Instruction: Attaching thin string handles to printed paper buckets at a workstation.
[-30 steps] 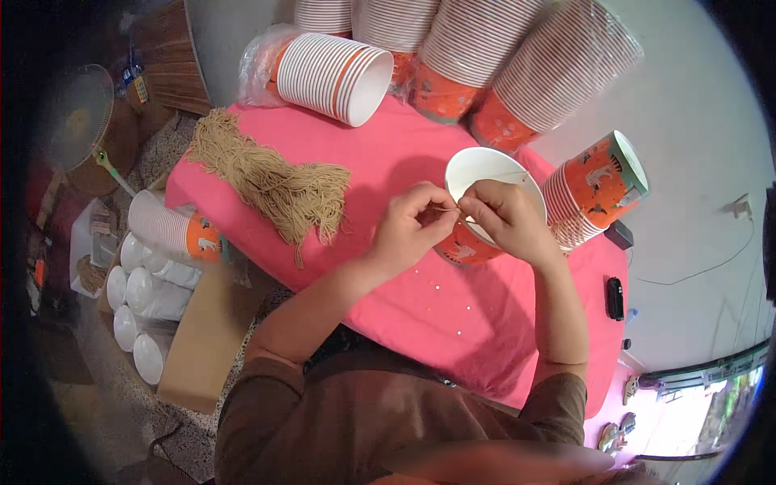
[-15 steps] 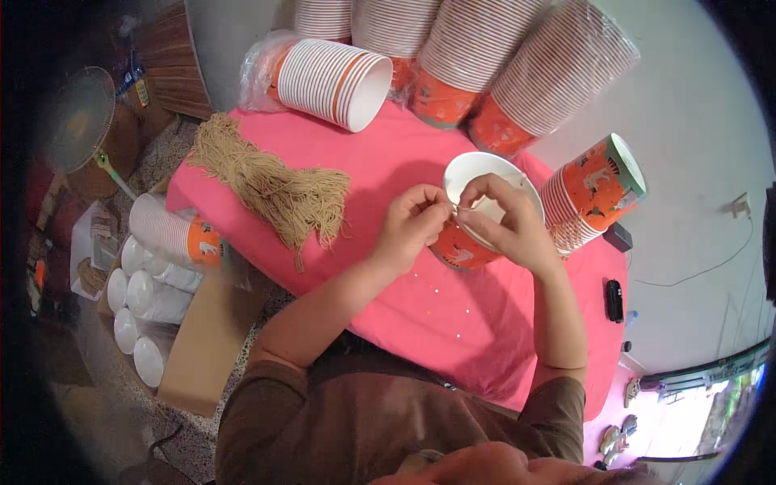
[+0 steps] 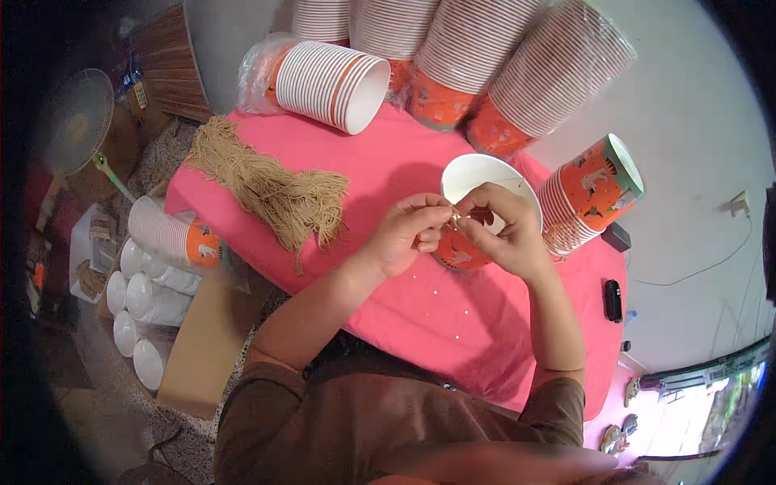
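Observation:
A paper bucket (image 3: 462,252), orange outside and white inside, stands before me on the pink cloth. At its near left rim my left hand (image 3: 411,233) pinches a small, thin, pale piece (image 3: 455,216) that looks like cord. My right hand (image 3: 508,234) reaches over the opening, thumb and forefinger closed on the same piece. The fingertips of both hands nearly meet there and hide most of it. A loose bundle of tan cords (image 3: 275,186) lies to the left of the hands.
Right of the bucket leans a stack of printed buckets (image 3: 594,182) with cords hanging by it. Wrapped bucket stacks (image 3: 558,73) line the back, and another stack (image 3: 327,85) lies on its side. A carton of white cups (image 3: 145,295) is at lower left. A black object (image 3: 613,301) sits at the right edge.
My left fingers have uncurled slightly and shifted at the rim. The right hand has dipped a little, still pinching. The bucket and cord bundle stay in place.

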### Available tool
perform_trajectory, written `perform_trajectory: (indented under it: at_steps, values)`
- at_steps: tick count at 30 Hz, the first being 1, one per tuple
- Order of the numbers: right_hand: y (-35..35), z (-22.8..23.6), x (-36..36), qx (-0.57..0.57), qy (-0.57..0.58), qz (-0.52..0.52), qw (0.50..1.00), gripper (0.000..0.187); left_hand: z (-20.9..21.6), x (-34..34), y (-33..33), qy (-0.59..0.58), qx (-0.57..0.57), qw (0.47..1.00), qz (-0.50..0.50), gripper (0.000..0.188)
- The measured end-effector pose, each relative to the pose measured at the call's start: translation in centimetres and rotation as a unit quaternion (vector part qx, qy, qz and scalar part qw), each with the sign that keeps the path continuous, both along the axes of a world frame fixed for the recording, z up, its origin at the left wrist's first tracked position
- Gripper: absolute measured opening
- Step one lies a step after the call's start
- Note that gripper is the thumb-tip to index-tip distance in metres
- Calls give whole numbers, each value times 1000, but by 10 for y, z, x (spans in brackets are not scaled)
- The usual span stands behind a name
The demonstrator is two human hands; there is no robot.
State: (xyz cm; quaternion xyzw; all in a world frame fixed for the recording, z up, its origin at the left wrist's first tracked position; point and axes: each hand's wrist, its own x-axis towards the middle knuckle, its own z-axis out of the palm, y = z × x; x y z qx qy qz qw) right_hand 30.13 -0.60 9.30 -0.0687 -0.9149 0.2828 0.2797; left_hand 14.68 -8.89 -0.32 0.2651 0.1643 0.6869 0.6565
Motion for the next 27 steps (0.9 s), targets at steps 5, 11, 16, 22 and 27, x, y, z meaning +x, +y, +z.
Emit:
perform_trajectory:
  at_steps: [5,11,16,22,27]
  values:
    - [0,-4,-2,-18,3,-28,999,4,1,1,-1,47,19,998,35,8]
    - [4,-6,-4,-26,13,-61,998,3,3,0,0,108,9,992,69,10]
    - [10,-8,-3,-48,36,-47,997,4,5,2,1,122,-2,988,91,8]
    - [16,-10,1,-42,34,-51,997,5,4,4,2,136,7,987,91,8]
    - [11,-5,0,-42,26,-60,997,4,1,4,3,151,13,981,119,10]
